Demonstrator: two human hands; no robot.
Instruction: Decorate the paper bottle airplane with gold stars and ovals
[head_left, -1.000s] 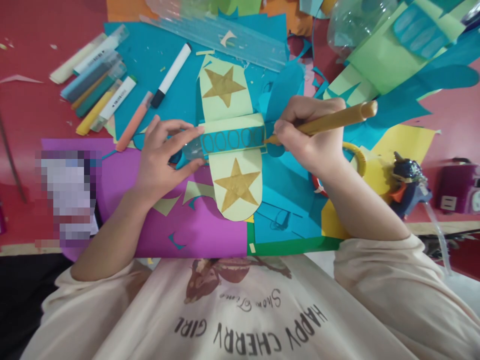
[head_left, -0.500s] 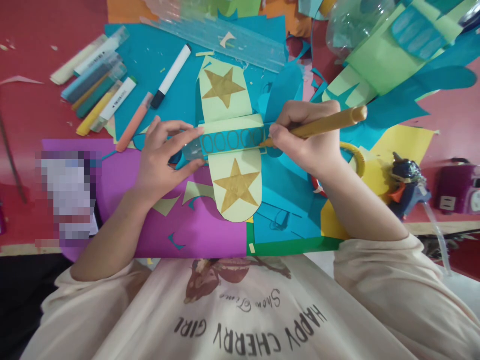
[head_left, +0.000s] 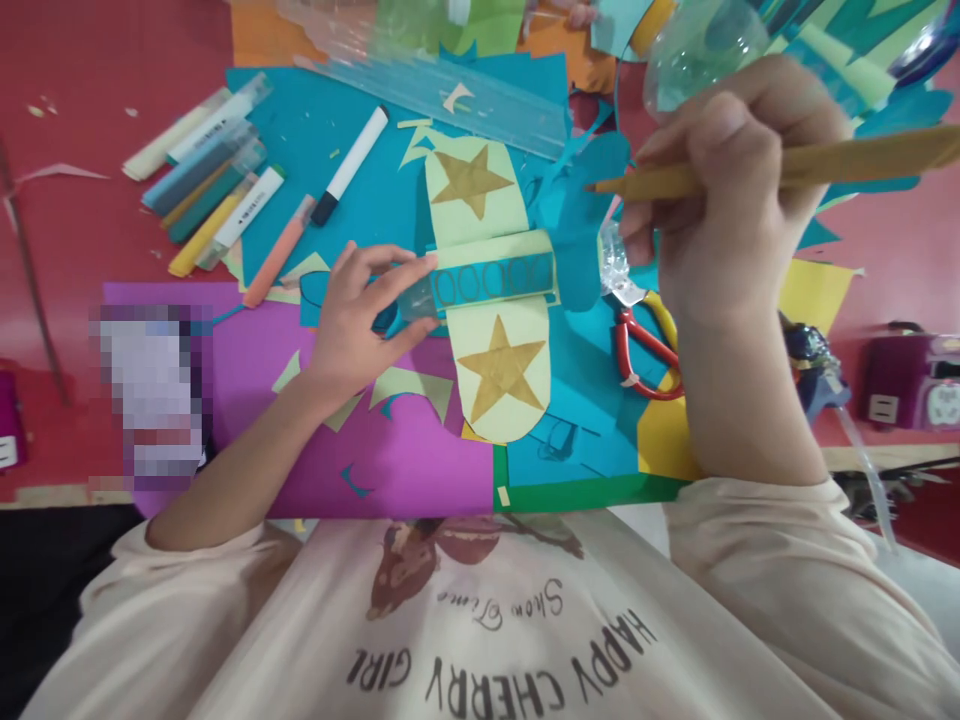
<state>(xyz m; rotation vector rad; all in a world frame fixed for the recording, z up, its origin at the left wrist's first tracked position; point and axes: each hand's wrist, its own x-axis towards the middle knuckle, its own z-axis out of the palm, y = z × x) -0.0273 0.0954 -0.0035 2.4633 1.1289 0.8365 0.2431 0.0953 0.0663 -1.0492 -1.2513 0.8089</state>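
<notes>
A paper plane model (head_left: 487, 290) lies in the middle: pale green wings with gold stars across a clear bottle body wrapped in a blue band of ovals. My left hand (head_left: 356, 320) rests on its left end, fingers pressed against the bottle and holding it down. My right hand (head_left: 731, 200) is raised above the table at the upper right, closed around a gold marker (head_left: 787, 165) whose tip points left, clear of the model.
Several markers (head_left: 217, 190) and a white pen (head_left: 349, 165) lie at the upper left on blue paper. Red-handled scissors (head_left: 645, 345) sit right of the model. A glue gun (head_left: 814, 365) stands at the right. Purple paper (head_left: 390, 460), paper scraps and a clear bottle (head_left: 690, 50) surround them.
My right hand has lifted the gold marker off the blue band, up and to the right, uncovering the scissors. My left hand stays on the model.
</notes>
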